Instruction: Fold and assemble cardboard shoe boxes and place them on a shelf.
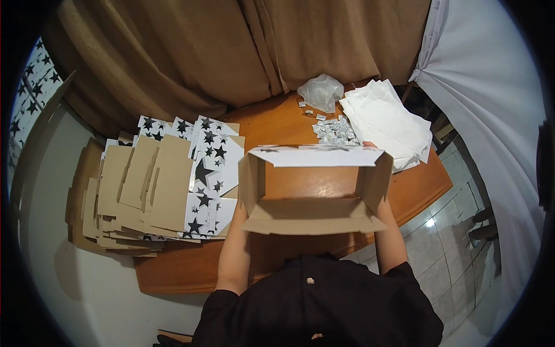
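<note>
A cardboard box (315,217), brown inside with white printed outer faces, is held up level between my two arms. Its wide opening faces me, and the tabletop shows through it. At its left side my left forearm (233,263) reaches up; the left hand itself is hidden behind the wall. On the right side, fingertips of my right hand (368,144) show over the far upper edge, gripping the box, and the rest of that hand is covered by cardboard. Flaps stick out at the box's corners.
Flat box blanks (170,185) with black stars lie in an overlapping stack at left on the wooden table (173,272). Behind the box are small silvery packets (335,132) and a clear plastic bag (321,92). White sheets (387,121) lie at right, near a white curtain (491,115).
</note>
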Demonstrator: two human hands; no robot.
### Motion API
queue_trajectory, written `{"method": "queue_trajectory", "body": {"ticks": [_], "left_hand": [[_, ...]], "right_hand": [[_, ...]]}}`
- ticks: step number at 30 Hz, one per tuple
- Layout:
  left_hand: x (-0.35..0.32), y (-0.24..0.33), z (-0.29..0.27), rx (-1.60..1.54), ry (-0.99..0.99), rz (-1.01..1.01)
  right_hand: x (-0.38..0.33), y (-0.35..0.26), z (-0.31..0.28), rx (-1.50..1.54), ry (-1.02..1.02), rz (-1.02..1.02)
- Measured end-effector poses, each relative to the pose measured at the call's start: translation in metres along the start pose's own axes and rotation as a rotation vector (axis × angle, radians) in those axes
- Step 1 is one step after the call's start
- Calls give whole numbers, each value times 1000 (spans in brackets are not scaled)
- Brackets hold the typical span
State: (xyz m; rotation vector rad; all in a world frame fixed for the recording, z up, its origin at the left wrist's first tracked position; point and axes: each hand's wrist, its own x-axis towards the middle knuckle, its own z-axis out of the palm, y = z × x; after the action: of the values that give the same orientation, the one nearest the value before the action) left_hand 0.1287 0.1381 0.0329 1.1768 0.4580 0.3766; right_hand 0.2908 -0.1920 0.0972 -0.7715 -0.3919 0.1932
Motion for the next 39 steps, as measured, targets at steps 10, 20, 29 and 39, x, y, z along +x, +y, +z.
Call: {"method": "queue_trajectory", "body": {"ticks": [10,20,29,39], "left_hand": [[1,-26,-55,84,137,-49],[-88,-136,-90,178,269,-120],[-61,-103,-36,904,632,-72],[-75,-34,-33,283,382,24]], "right_hand": [[16,-31,58,-378,-79,-134],[-73,57,-65,-185,214,328],[-81,62,-60,-1777,246,366],[-77,52,-77,-1251,518,267]]}}
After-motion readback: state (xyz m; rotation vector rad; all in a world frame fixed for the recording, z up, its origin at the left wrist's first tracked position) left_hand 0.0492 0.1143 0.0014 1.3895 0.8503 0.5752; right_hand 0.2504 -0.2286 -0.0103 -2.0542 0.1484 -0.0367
